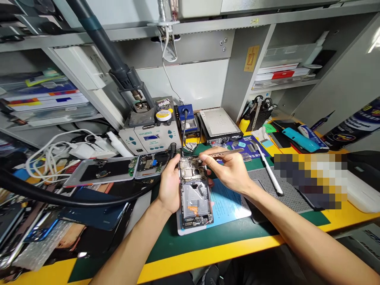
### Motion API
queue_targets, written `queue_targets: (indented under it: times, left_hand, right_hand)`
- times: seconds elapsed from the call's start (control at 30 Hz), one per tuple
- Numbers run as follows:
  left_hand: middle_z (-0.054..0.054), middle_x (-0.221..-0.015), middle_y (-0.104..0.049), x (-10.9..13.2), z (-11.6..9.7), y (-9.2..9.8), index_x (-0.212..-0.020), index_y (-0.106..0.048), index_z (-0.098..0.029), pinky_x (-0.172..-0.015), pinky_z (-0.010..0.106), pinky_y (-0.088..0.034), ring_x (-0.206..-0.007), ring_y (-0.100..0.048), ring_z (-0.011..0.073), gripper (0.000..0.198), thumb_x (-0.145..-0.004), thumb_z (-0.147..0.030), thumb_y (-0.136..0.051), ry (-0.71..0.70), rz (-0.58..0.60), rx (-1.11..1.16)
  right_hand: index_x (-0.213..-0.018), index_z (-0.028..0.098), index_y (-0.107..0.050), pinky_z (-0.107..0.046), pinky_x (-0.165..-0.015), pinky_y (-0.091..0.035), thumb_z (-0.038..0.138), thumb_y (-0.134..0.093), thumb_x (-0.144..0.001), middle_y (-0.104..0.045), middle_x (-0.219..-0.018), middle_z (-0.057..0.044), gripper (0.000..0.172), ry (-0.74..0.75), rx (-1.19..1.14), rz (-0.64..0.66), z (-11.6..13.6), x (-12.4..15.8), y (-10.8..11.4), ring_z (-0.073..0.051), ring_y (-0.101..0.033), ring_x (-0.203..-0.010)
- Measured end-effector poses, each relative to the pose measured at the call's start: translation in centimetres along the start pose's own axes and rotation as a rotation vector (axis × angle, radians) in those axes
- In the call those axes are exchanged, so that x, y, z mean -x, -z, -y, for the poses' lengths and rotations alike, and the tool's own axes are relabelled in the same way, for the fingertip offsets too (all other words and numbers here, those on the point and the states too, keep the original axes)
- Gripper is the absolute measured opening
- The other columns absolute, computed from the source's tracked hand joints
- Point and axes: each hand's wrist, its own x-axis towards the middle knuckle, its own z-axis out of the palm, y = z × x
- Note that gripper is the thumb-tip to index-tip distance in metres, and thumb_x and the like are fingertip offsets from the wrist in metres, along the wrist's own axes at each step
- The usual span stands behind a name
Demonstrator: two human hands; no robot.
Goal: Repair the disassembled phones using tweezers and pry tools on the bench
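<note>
Two hands showed: one left hand point(169, 184), one right hand point(230, 172). There were three opened phones: one held phone point(194, 198), one long phone point(101, 170), one short phone point(150, 162). One tweezers point(225, 152), one pen point(270, 174), one hotplate point(218, 124).

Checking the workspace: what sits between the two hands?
The opened phone, gripped by the left hand, with the right hand holding tweezers over it; head view.
</note>
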Motion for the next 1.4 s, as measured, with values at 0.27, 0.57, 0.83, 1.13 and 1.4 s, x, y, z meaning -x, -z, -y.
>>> queue_targets:
  times: [0.27,0.57,0.83,1.13,1.4]
  left_hand:
    - [0.015,-0.098,-0.077,-0.09,0.0,0.28,-0.121,-0.068,-0.011,-0.085,0.046,-0.054,-0.087,-0.073,0.0319,0.055,-0.096,-0.053,-0.042,-0.016,-0.017,-0.016]
    - [0.015,-0.096,-0.077,-0.11,0.11,0.54,-0.119,-0.069,-0.012,-0.082,0.045,-0.054,-0.084,-0.073,0.0315,0.057,-0.096,-0.057,-0.042,0.015,0.046,-0.007]
    - [0.015,-0.095,-0.077,-0.19,0.1,0.75,-0.119,-0.069,-0.012,-0.083,0.045,-0.054,-0.085,-0.073,0.0316,0.056,-0.096,-0.056,-0.042,0.0,0.062,-0.012]
    - [0.014,-0.096,-0.077,0.04,0.13,0.15,-0.12,-0.068,-0.012,-0.084,0.045,-0.054,-0.085,-0.073,0.0308,0.054,-0.097,-0.053,-0.041,-0.024,0.016,-0.008]
    - [0.015,-0.096,-0.076,-0.01,0.04,0.45,-0.119,-0.069,-0.012,-0.083,0.045,-0.054,-0.084,-0.073,0.0312,0.055,-0.095,-0.055,-0.044,-0.001,0.034,-0.023]
  right_hand:
    - [-0.086,0.018,-0.076,-0.028,-0.062,-0.052,0.037,-0.067,-0.094,-0.073,-0.081,-0.004,0.023,0.05,0.041,-0.006,-0.05,-0.11,-0.01,-0.015,-0.064,-0.064]
    - [-0.089,0.018,-0.076,-0.026,-0.052,-0.05,0.04,-0.067,-0.093,-0.073,-0.089,-0.005,0.024,0.005,0.0,-0.01,-0.31,0.05,-0.08,-0.013,-0.061,-0.058]
    - [-0.089,0.019,-0.076,-0.025,-0.049,-0.05,0.041,-0.067,-0.093,-0.072,-0.086,-0.005,0.025,-0.015,-0.014,-0.01,-0.21,0.11,-0.2,-0.015,-0.063,-0.06]
    - [-0.092,0.021,-0.077,-0.025,-0.051,-0.051,0.04,-0.067,-0.093,-0.074,-0.09,-0.005,0.022,0.012,0.026,-0.022,-0.26,0.0,-0.45,-0.016,-0.066,-0.065]
    - [-0.086,0.018,-0.076,-0.024,-0.046,-0.052,0.043,-0.069,-0.091,-0.074,-0.087,-0.006,0.026,-0.016,-0.022,-0.057,0.13,0.08,-0.25,-0.014,-0.063,-0.056]
